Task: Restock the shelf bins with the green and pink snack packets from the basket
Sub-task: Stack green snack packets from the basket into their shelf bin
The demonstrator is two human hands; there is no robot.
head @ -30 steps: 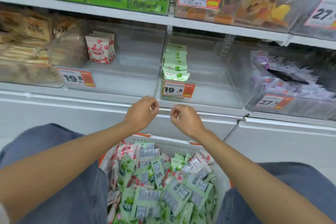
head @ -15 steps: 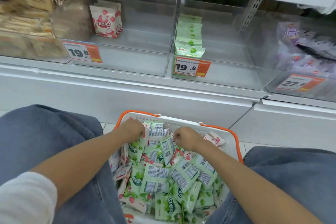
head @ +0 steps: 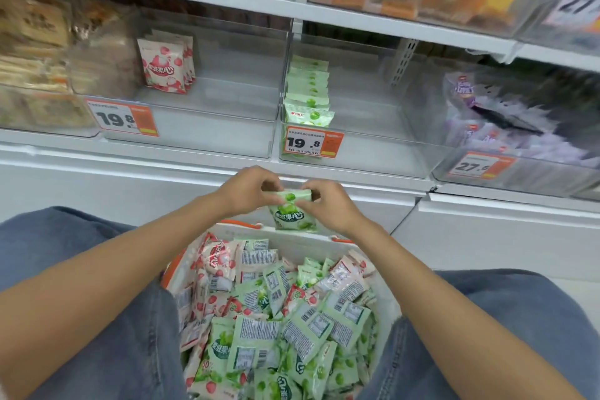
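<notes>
Hands up out of basket (head: 386, 308) since half second ago, now raised together below shelf front edge. Left hand (head: 250, 191) and right hand (head: 328, 201) both pinch top edge of one green packet (head: 293, 214), hanging over basket's far rim. Risk: slick, light film slips from fingertip pinch, drops back; or lands in pink bin (head: 207, 127) instead of green bin (head: 367, 146). Packet small, glossy, puffy, label facing camera.

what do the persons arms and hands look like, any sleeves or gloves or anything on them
Both forearms are bare to the frame edge: no gloves, watch, rings or bands visible on the left hand or right hand. The fingers are uncovered. No sleeve shows now. Blue denim covers both legs below.
</notes>
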